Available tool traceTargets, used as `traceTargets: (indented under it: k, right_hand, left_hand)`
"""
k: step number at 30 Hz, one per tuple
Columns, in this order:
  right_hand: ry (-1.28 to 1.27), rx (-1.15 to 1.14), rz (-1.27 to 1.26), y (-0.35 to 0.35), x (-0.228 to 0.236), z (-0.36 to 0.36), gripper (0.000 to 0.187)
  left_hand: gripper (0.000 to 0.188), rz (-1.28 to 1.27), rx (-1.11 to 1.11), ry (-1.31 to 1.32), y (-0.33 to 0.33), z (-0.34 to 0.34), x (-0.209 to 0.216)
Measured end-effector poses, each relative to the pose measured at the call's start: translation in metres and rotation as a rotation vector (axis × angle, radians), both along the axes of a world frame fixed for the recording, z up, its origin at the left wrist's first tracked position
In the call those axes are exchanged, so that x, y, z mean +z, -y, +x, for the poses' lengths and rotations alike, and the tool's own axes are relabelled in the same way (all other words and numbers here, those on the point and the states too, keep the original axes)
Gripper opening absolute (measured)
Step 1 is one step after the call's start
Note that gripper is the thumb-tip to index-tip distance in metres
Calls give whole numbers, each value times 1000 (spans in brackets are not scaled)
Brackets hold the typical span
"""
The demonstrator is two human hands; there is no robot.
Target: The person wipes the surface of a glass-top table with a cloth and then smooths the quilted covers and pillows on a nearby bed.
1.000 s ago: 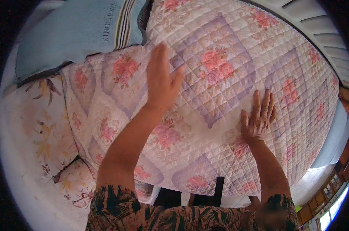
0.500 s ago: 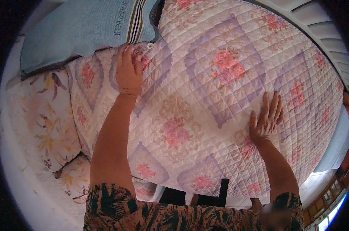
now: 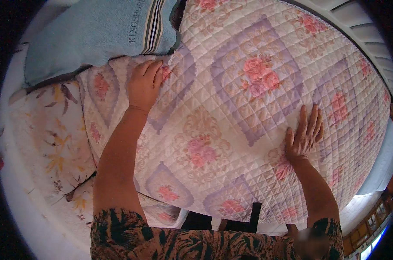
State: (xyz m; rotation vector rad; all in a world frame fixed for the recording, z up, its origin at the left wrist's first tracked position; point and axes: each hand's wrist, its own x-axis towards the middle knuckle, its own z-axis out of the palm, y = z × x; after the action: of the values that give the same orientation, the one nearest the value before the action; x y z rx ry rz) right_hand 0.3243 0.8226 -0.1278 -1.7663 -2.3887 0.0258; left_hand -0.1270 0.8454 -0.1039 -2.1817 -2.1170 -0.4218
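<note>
A quilted bed cover (image 3: 231, 130) with pink roses and purple diamond frames spreads in front of me. Near its upper left part, my left hand (image 3: 145, 84) has its fingers bent and drawn together on the cloth, just below a blue-grey towel-like cover (image 3: 92, 39) with a striped band. The fingertips are partly hidden, but they seem to pinch the quilted cover. Farther right, my right hand (image 3: 303, 134) lies flat on the quilt with its fingers stretched out, holding nothing.
Along the left lies a cream flowered cloth (image 3: 53, 143) beside the quilt's edge. A pale slatted headboard or rail (image 3: 374, 39) curves round the upper right. Dark bar-like legs (image 3: 255, 216) show below the quilt's near edge, and wooden furniture (image 3: 370, 223) stands at the lower right.
My left hand has slid slightly down and its fingers have curled from a flatter pose. The right hand stays flat on the quilt; the whole view has shifted a little.
</note>
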Motion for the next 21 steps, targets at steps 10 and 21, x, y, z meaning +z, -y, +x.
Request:
traceTargets:
  k: [10, 21]
  right_hand:
    - [7, 9, -6, 1, 1, -1, 64]
    - [7, 17, 6, -1, -1, 0, 63]
  left_hand:
    - [23, 4, -35, -146, -21, -7, 11]
    - [31, 214, -34, 15, -3, 22, -22]
